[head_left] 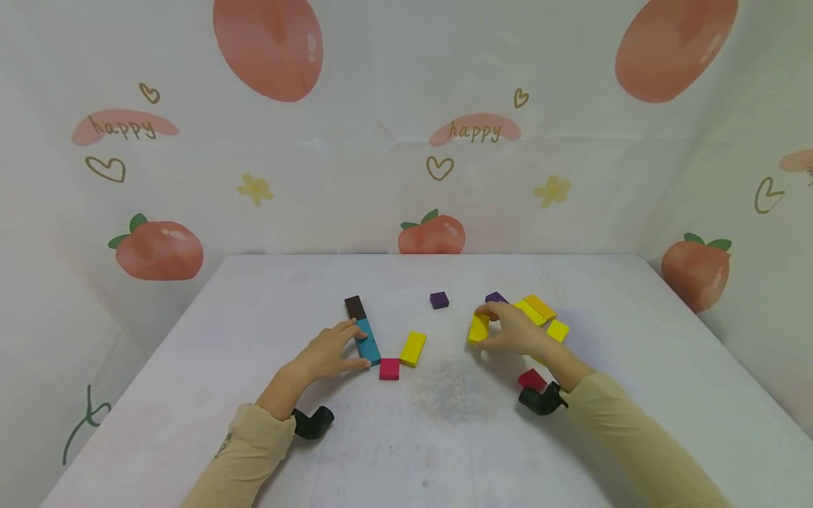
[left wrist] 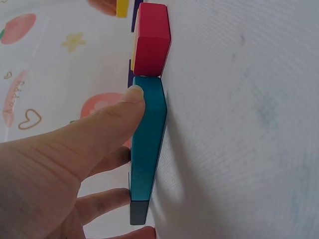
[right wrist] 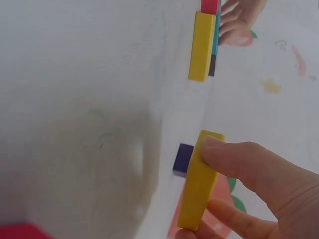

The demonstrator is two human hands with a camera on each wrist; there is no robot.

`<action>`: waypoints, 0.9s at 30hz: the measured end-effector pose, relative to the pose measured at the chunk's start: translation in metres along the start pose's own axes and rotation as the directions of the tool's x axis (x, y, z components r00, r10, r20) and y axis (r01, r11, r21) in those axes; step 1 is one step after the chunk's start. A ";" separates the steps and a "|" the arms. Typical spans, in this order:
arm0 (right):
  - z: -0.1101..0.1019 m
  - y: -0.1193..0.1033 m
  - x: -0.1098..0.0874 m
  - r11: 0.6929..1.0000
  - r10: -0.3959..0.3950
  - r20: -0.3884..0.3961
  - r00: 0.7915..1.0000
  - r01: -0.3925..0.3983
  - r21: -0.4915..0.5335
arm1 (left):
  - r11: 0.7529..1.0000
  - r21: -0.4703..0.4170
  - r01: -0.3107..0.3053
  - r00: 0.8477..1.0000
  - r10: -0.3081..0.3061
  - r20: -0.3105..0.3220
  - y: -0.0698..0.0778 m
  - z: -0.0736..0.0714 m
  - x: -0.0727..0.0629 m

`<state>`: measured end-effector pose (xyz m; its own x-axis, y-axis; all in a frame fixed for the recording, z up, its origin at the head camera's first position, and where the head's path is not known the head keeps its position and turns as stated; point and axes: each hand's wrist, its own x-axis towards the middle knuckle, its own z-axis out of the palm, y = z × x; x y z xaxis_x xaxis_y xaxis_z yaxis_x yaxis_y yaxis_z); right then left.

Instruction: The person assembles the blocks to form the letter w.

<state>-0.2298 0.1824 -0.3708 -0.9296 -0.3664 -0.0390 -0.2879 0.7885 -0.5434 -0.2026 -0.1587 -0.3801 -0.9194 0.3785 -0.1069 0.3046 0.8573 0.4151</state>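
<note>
My left hand (head_left: 327, 353) rests at a long blue block (head_left: 368, 344), its thumb by the near end and its fingers extended along the side. A dark brown block (head_left: 356, 307) adjoins the blue one's far end. By its near end sit a red block (head_left: 389, 369) and a slanting yellow block (head_left: 413, 348). On the other side, my right hand (head_left: 517, 330) pinches another yellow block (right wrist: 200, 184) between thumb and fingers, above the table. In the right wrist view a purple block (right wrist: 183, 158) shows just behind the held one.
Behind my right hand lie yellow blocks (head_left: 557, 331), an orange-yellow block (head_left: 540, 307) and a partly hidden purple block (head_left: 496, 298). Close to my right wrist is another red block (head_left: 531, 379). A white printed cloth (head_left: 356, 190) hangs behind the table (head_left: 305, 282).
</note>
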 end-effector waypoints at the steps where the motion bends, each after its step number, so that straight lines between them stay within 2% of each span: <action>1: 0.000 -0.001 0.001 1.000 -0.005 0.000 1.000 0.005 -0.002 | 1.000 -0.001 0.000 1.000 0.000 0.000 0.000 0.000 0.000; 10: 0.003 -0.015 0.010 1.000 -0.010 0.016 1.000 0.010 -0.007 | 1.000 0.004 -0.005 1.000 0.005 -0.001 0.000 -0.001 0.000; 17: 0.009 -0.021 0.018 0.999 -0.027 0.008 1.000 0.027 0.029 | 1.000 0.003 -0.001 1.000 0.001 0.000 0.000 0.000 0.000; 27: 0.019 -0.027 0.028 0.996 -0.080 -0.006 0.997 0.080 0.044 | 1.000 0.003 0.008 1.000 -0.008 0.007 -0.001 0.001 0.001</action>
<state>-0.2437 0.1416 -0.3735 -0.9049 -0.4256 0.0095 -0.3515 0.7342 -0.5809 -0.2037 -0.1582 -0.3817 -0.9203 0.3736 -0.1164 0.2978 0.8616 0.4112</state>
